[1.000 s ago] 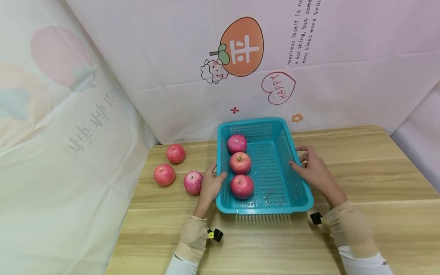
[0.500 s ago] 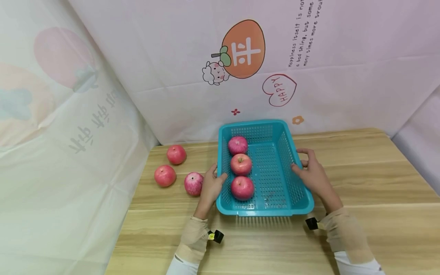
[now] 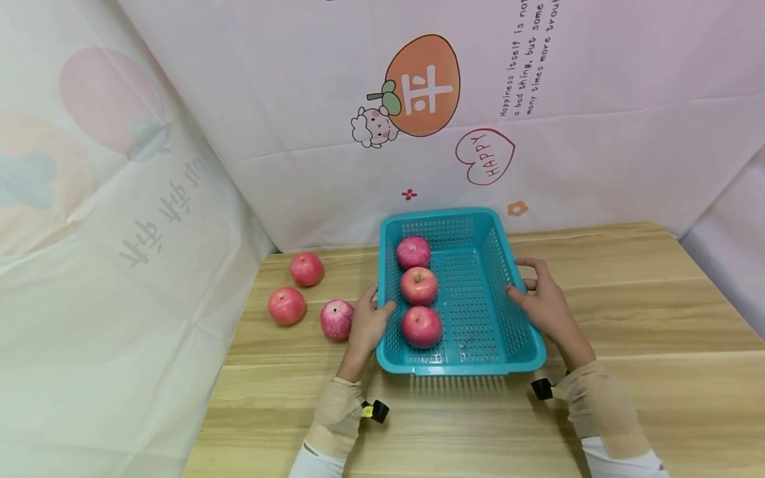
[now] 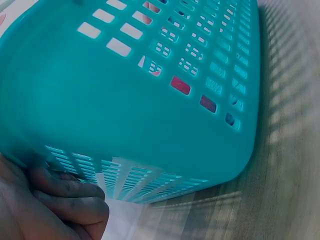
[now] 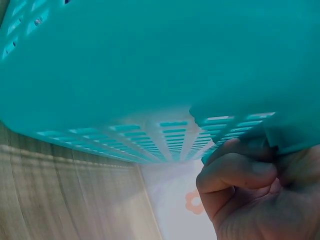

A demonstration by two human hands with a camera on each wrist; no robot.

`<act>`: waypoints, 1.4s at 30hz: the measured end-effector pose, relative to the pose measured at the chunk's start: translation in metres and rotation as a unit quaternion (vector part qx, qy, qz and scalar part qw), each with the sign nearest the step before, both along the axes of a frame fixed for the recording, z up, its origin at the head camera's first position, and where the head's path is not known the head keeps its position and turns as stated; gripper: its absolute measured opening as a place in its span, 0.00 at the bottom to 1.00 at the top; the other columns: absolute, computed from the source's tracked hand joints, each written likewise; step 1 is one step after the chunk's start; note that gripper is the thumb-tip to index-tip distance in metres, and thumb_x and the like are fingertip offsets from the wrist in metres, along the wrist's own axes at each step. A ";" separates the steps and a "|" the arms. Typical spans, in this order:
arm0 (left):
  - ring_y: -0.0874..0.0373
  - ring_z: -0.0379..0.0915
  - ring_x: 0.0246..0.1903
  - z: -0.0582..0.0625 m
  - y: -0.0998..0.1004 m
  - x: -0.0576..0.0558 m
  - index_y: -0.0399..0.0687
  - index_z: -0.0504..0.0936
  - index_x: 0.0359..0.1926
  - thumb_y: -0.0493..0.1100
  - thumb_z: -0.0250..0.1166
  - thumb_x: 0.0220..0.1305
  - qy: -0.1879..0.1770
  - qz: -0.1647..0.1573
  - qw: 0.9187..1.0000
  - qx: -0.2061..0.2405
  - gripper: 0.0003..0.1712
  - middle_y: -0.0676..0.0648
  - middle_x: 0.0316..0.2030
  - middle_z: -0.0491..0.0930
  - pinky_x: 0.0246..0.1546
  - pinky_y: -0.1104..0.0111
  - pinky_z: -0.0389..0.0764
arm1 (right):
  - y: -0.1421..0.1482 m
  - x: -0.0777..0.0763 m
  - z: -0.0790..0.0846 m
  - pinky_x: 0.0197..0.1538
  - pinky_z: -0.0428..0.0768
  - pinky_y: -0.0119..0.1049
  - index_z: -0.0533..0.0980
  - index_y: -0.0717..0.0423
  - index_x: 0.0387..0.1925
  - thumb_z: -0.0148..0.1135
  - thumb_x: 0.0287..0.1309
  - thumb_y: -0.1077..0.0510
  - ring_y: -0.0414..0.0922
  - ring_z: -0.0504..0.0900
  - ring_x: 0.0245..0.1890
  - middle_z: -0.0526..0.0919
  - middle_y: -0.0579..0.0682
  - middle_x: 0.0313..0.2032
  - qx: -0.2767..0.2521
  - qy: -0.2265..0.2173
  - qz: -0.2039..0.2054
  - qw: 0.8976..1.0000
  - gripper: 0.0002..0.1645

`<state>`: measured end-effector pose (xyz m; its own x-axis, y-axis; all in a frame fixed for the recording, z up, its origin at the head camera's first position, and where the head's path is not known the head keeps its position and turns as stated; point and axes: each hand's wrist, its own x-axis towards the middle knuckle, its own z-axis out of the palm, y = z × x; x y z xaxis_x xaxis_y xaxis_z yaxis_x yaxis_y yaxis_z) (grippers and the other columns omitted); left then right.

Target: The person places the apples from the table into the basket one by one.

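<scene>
Evidently, a two-handed hold on the basket (image 3: 460,369) was the step in hand. Its left rim was gripped by the left hand (image 3: 366,328) and its right rim by the right hand (image 3: 546,302); at each side a thumb was laid over the rim, and in the wrist views curled fingers were recorded against the outer face. The basket was located near the far edge of the tabletop (image 3: 657,332), before the cloth (image 3: 311,86); whether its base was fully set down could not be established. Three fruits (image 3: 419,286) were observed inside, in a row along the left wall. Outside, to the left, two red fruits (image 3: 287,306) and a striped fruit (image 3: 337,319) were noted, the latter just beside the left hand; contact could not be confirmed. It was judged that both rims would need to be moved together and kept level in any lift or shift.
</scene>
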<state>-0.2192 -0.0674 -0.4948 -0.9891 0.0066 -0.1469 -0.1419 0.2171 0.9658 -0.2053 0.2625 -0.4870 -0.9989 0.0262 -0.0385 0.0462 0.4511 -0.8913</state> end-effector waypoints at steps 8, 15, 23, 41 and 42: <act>0.46 0.86 0.38 0.002 -0.001 -0.001 0.48 0.63 0.72 0.42 0.59 0.64 -0.002 0.007 1.000 -0.029 0.36 0.36 0.44 0.85 0.35 0.58 0.87 | -0.001 -0.001 0.001 0.32 0.86 0.48 0.49 0.50 0.74 0.54 0.69 0.50 0.56 0.86 0.37 0.81 0.70 0.49 0.003 -0.005 -0.008 1.000 0.39; 0.46 0.86 0.39 -0.001 -0.002 0.000 0.49 0.64 0.71 0.45 0.60 0.65 0.003 0.007 0.999 -0.047 0.34 0.37 0.45 0.85 0.36 0.58 0.87 | -0.002 0.000 0.004 0.30 0.86 0.47 0.49 0.49 0.74 0.53 0.69 0.51 0.55 0.87 0.35 0.81 0.71 0.49 0.010 -0.009 -0.008 1.000 0.39; 0.56 0.82 0.26 0.001 -0.005 0.000 0.49 0.71 0.67 0.51 0.59 0.67 0.051 -0.003 0.992 -0.114 0.29 0.39 0.34 0.87 0.26 0.69 0.80 | -0.002 -0.001 0.005 0.29 0.86 0.45 0.48 0.50 0.75 0.52 0.69 0.51 0.54 0.87 0.34 0.81 0.70 0.49 0.034 -0.005 -0.009 0.999 0.39; 0.59 0.72 0.16 0.027 -0.024 -0.003 0.49 0.78 0.61 0.57 0.55 0.69 0.092 -0.032 0.963 -0.252 0.27 0.51 0.22 0.77 0.18 0.66 0.72 | -0.003 -0.001 0.003 0.29 0.86 0.46 0.48 0.51 0.75 0.53 0.69 0.53 0.54 0.87 0.34 0.81 0.71 0.48 0.039 -0.002 -0.005 0.999 0.40; 0.59 0.72 0.16 0.029 -0.026 -0.003 0.49 0.78 0.60 0.56 0.55 0.69 0.096 -0.029 0.961 -0.256 0.26 0.52 0.22 0.77 0.18 0.66 0.72 | -0.003 -0.001 0.004 0.29 0.86 0.46 0.48 0.51 0.75 0.53 0.68 0.53 0.54 0.87 0.34 0.81 0.71 0.47 0.038 -0.002 -0.005 0.999 0.40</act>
<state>-0.2225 -0.0934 -0.4662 -0.9985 0.0384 0.0403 0.0556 0.6728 0.7377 -0.2068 0.2599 -0.4834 -0.9984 0.0399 -0.0393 0.0543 0.5178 -0.8538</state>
